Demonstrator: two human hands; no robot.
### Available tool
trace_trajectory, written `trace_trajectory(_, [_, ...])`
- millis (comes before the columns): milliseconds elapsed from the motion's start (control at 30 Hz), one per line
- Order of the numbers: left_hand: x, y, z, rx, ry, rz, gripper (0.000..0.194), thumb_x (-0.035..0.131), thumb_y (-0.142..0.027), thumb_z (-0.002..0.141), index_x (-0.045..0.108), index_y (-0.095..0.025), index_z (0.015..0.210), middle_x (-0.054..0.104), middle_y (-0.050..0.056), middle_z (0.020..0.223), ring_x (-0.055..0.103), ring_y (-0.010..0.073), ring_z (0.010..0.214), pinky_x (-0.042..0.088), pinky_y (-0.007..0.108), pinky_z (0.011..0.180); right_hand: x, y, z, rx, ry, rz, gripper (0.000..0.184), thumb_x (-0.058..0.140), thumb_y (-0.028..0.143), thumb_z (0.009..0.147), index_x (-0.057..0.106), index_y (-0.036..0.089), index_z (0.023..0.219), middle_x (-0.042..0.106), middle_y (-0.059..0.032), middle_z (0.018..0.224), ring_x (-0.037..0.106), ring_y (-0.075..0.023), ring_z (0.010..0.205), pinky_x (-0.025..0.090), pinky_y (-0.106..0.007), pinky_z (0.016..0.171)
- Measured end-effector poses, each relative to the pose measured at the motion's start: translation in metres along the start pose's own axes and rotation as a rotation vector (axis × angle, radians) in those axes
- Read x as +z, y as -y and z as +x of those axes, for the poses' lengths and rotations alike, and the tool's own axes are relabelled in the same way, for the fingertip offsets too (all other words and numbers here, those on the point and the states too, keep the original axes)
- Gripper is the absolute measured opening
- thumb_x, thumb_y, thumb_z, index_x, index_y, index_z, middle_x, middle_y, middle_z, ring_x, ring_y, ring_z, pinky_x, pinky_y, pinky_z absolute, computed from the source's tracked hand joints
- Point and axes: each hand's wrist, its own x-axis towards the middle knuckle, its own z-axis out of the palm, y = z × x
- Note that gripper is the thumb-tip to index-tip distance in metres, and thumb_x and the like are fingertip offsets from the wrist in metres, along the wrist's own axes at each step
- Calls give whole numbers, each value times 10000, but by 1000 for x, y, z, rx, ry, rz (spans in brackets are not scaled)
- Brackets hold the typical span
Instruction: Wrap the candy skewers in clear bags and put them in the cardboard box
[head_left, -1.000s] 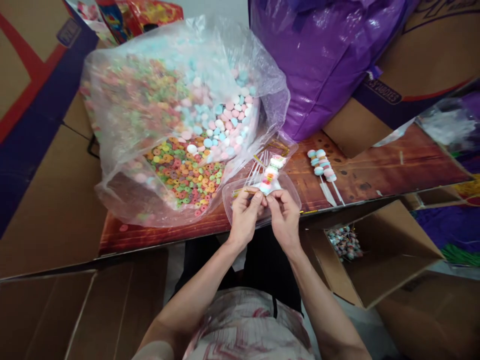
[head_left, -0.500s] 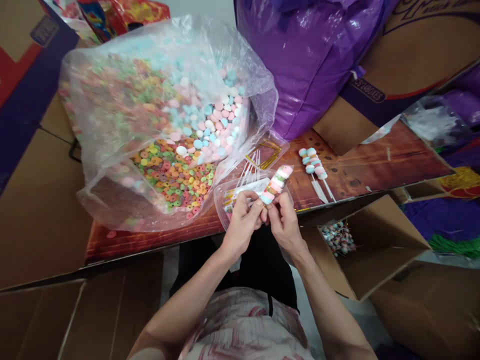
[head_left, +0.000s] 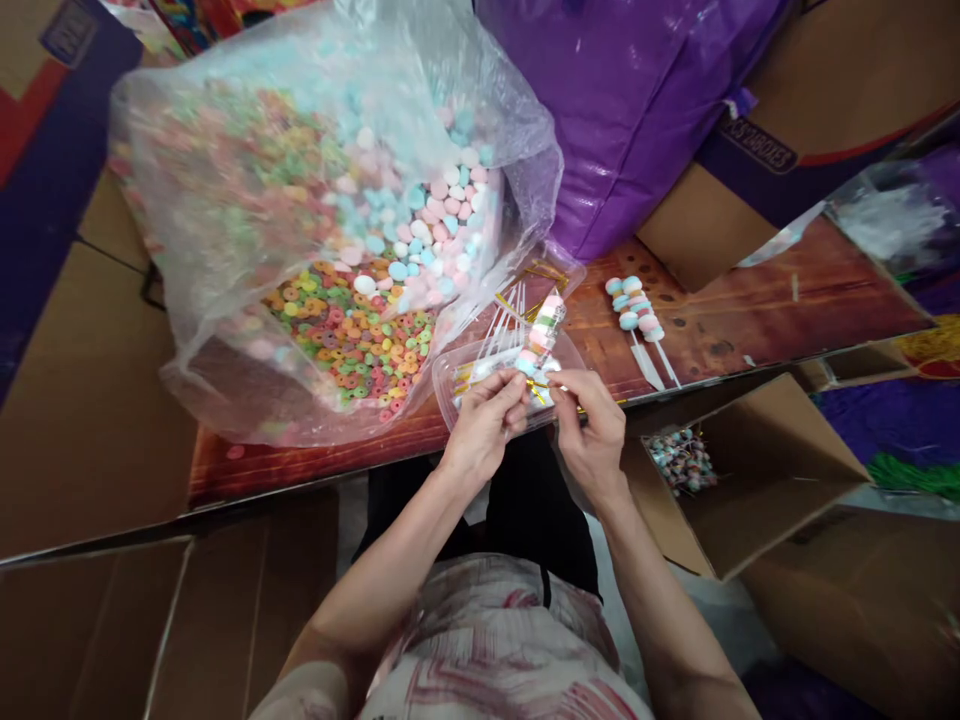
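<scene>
My left hand (head_left: 484, 425) pinches the lower end of a wrapped candy skewer (head_left: 541, 335) of pastel discs, which points up and away over a clear plastic tray (head_left: 457, 375). My right hand (head_left: 596, 430) is closed just to its right, fingertips pinching a thin gold twist tie (head_left: 538, 392) at the skewer's base. The tray holds white sticks and more gold ties. Two finished candy skewers (head_left: 636, 305) lie on the wood-patterned table (head_left: 750, 320) to the right.
A large clear bag (head_left: 315, 200) of coloured ring and disc candies fills the table's left. A purple bag (head_left: 637, 110) stands behind. An open cardboard box (head_left: 750, 480) with wrapped candies sits low at right. Cardboard boxes surround the table.
The skewer has tilted more upright and moved slightly up. My right hand has shifted to the right and now pinches a gold tie at the skewer's base.
</scene>
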Motion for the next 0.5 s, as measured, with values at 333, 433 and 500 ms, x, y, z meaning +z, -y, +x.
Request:
trace_trajectory(333, [5, 4, -7, -109, 31, -106, 401, 994, -320, 596, 669, -156, 764, 577, -48, 703, 527, 54, 625, 374, 129, 483, 0, -7, 5, -426, -62, -334, 203, 618, 106, 986, 706, 254, 1093, 755, -69, 993, 693, -189, 861, 538, -331, 757])
trace_trajectory(433, [9, 9, -8, -91, 51, -150, 337, 960, -286, 669, 664, -169, 776, 597, -52, 725, 555, 57, 642, 440, 151, 560, 8, -2, 3, -308, -110, -286, 137, 574, 112, 1003, 640, 229, 1023, 700, -59, 908, 651, -189, 831, 522, -334, 746])
trace_trajectory(500, [11, 12, -7, -69, 50, -157, 289, 932, -286, 719, 677, -182, 807, 635, -43, 773, 616, 84, 714, 505, 192, 667, 11, 3, 1, -192, -129, -228, 136, 545, 107, 1010, 595, 228, 971, 644, -33, 852, 609, -176, 781, 500, -321, 713])
